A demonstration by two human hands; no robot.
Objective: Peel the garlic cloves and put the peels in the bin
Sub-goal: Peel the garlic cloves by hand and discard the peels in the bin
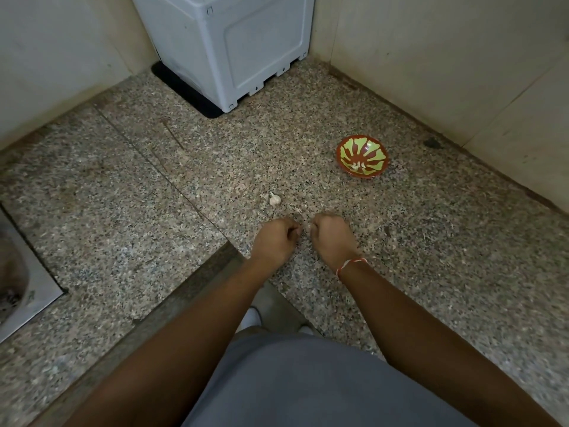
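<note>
My left hand [277,238] and my right hand [332,235] hover close together over the speckled granite counter [431,241], a narrow gap between them. The left fingers are curled and its thumb and fingertip pinch something small, seemingly a garlic clove [299,231]. My right hand is a curled fist seen from the back, and nothing shows in it. A whole garlic bulb [275,199] lies on the counter just beyond the left hand. To the far right stands a red and green bowl [348,149] with a few pale cloves in it. No bin is in view.
A grey plastic appliance [228,44] stands on a black mat in the back corner. Tiled walls close the counter at the back and right. A steel sink [27,272] is set into the counter at the left edge. The counter's front edge runs diagonally below my arms.
</note>
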